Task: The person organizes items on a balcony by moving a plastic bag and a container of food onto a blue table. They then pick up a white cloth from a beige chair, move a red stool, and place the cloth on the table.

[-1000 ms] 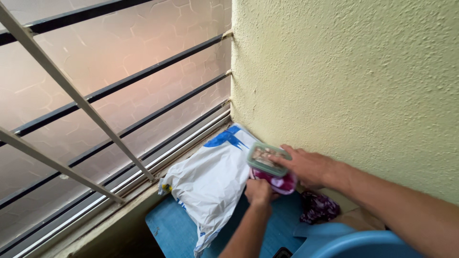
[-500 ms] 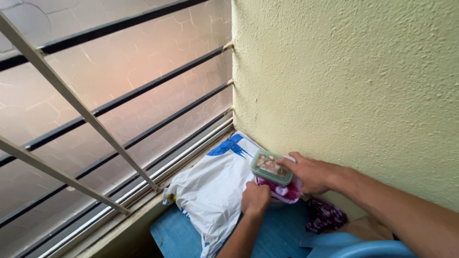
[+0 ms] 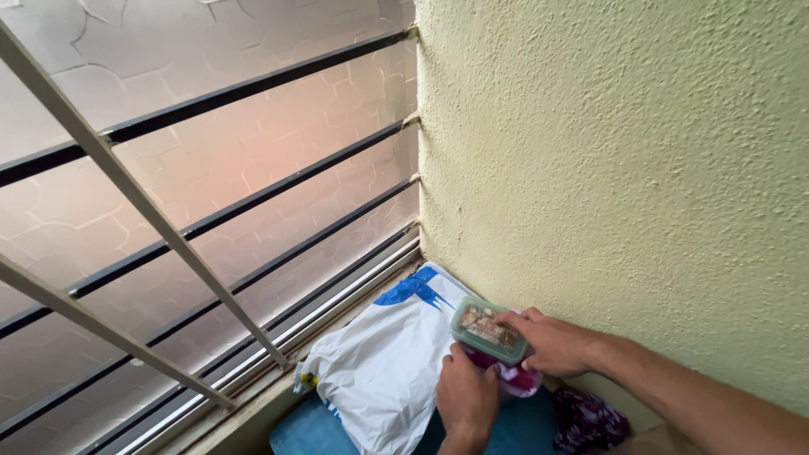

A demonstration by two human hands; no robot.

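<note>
While both hands (image 3: pixel 506 371) grip the small lidded green plastic container (image 3: pixel 489 330), it remains shut, just above the white-and-blue plastic bag (image 3: pixel 383 366).

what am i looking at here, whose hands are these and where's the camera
The camera sits on a person's head and looks down, so both bare hands are that person's own. The right hand holds a small lidded container, tilted, with a pink part under it. The left hand touches that part from below, beside a white plastic bag with blue print. The bag lies on a blue surface in a corner, between a rough yellow wall and window bars.
</note>
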